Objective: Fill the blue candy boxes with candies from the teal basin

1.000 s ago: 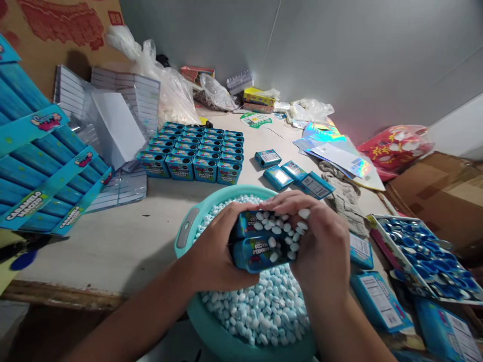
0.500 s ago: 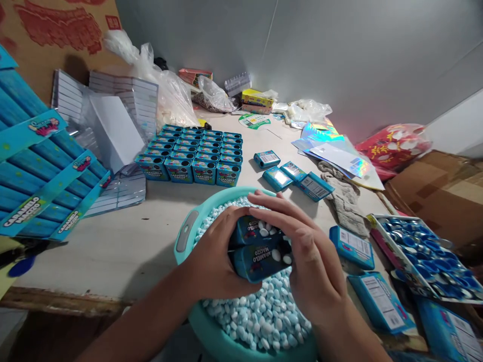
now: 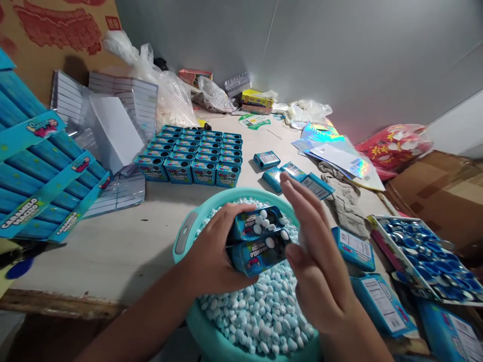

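Head view shows the left hand [image 3: 213,254] pinching two blue tins [image 3: 251,254] above the tub [image 3: 206,329], the right hand [image 3: 319,261] unclenched beside them, and loose candies [image 3: 263,221] on their tops may spill if the left hand tips them.

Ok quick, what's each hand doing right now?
Left hand: closed, holding two blue containers.
Right hand: open beside them; whether it touches them is unclear.
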A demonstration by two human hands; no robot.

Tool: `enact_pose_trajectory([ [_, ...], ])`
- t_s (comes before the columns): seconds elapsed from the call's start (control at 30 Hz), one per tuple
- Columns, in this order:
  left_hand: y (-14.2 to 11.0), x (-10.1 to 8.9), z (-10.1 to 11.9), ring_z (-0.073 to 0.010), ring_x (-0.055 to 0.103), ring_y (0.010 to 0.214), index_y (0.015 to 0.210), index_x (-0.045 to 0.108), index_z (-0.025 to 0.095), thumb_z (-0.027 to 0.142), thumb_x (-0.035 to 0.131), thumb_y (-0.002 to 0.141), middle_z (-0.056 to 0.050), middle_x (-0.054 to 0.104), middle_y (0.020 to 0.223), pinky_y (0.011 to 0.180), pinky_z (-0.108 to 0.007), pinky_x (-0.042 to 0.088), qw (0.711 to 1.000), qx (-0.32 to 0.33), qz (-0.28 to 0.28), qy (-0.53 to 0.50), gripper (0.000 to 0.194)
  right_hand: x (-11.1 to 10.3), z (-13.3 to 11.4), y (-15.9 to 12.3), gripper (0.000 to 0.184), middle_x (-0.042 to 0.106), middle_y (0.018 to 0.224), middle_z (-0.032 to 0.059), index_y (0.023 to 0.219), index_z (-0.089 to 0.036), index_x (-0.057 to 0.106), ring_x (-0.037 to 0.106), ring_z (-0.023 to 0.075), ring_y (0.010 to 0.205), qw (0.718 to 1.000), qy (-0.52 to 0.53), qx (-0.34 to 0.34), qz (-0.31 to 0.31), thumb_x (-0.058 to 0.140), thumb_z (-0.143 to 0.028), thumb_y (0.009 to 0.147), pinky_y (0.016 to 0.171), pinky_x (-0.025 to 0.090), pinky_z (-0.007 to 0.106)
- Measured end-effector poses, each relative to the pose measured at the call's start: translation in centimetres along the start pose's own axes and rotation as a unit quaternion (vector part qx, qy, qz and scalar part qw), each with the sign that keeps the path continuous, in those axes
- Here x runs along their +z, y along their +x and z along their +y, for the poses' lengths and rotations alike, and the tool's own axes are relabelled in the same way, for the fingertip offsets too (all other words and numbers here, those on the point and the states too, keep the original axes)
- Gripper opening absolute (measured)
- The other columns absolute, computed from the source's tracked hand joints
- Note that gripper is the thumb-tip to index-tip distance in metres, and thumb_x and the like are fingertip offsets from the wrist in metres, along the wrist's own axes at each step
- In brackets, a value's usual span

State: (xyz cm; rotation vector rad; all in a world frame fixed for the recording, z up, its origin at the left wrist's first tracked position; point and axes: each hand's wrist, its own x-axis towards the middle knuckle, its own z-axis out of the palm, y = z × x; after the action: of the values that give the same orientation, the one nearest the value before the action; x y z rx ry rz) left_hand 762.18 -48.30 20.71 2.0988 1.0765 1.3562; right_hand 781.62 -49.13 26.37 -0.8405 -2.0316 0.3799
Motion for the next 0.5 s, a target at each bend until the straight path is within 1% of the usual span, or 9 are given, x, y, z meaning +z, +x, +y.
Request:
enact_pose_trajectory([
  [0.07,0.0,0.0,0.0,-0.0304,0.064,0.12,0.145,0.043,0.031,0.021,0.084,0.058,-0.007,0.061,0.136,0.108,-0.043,0.054,1.0,0.006,-0.005,0.001,0.097,0.0,0.2,0.1,0.045,0.048,0.156,0.0063,0.147,-0.034,0.057,0.045,0.0299,0.146,0.999,-0.02,0.005,0.046,0.054,-0.025,0.103,0.117,0.043,0.05],
  [0.1,0.0,0.0,0.0,-0.0305,0.063,0.121,0.145,0.043,0.031,0.022,0.084,0.058,-0.007,0.061,0.136,0.108,-0.043,0.054,1.0,0.014,-0.012,0.0,0.096,0.0,0.3,0.2,0.038,0.054,0.145,0.0073,0.136,-0.033,0.066,0.054,0.0282,0.135,0.998,-0.033,0.008,0.055,0.06,-0.023,0.1,0.107,0.05,0.046],
  [0.13,0.0,0.1,0.0,-0.0306,0.063,0.122,0.145,0.042,0.031,0.024,0.084,0.059,-0.007,0.06,0.136,0.109,-0.043,0.053,1.0,0.022,-0.021,-0.001,0.096,0.1,0.4,0.2,0.03,0.06,0.134,0.0076,0.125,-0.031,0.072,0.06,0.026,0.123,0.997,-0.044,0.008,0.059,0.066,-0.022,0.097,0.097,0.053,0.043],
  [0.2,0.0,0.1,-0.1,-0.0299,0.062,0.124,0.146,0.04,0.031,0.026,0.084,0.061,-0.007,0.059,0.137,0.11,-0.041,0.052,0.999,0.039,-0.038,-0.002,0.096,0.3,0.5,0.3,0.017,0.064,0.115,0.007,0.108,-0.027,0.078,0.064,0.0214,0.103,0.997,-0.049,0.008,0.061,0.072,-0.021,0.093,0.082,0.055,0.037],
  [0.27,0.0,0.0,-0.1,-0.0286,0.062,0.124,0.146,0.04,0.032,0.026,0.084,0.061,-0.006,0.059,0.138,0.11,-0.038,0.052,0.998,0.038,-0.044,0.0,0.096,0.6,0.7,0.4,0.011,0.066,0.105,0.0058,0.098,-0.024,0.079,0.065,0.0179,0.093,0.997,-0.037,0.019,0.07,0.072,-0.018,0.092,0.075,0.055,0.033],
  [0.37,-0.1,-0.1,0.0,-0.0284,0.062,0.123,0.145,0.041,0.033,0.024,0.084,0.058,-0.005,0.059,0.137,0.107,-0.037,0.053,0.999,0.016,-0.04,0.001,0.098,0.7,1.1,0.5,0.011,0.068,0.097,0.004,0.091,-0.022,0.078,0.066,0.0151,0.088,0.995,-0.023,0.04,0.092,0.071,-0.014,0.092,0.072,0.056,0.029],
  [0.5,-0.2,-0.1,0.1,-0.0288,0.064,0.12,0.144,0.042,0.036,0.021,0.085,0.057,-0.005,0.059,0.137,0.1,-0.039,0.056,0.999,-0.015,-0.035,-0.003,0.098,0.8,1.4,0.4,0.011,0.071,0.096,0.0022,0.091,-0.022,0.077,0.068,0.014,0.085,0.99,-0.024,0.06,0.128,0.072,-0.013,0.091,0.07,0.056,0.026],
])
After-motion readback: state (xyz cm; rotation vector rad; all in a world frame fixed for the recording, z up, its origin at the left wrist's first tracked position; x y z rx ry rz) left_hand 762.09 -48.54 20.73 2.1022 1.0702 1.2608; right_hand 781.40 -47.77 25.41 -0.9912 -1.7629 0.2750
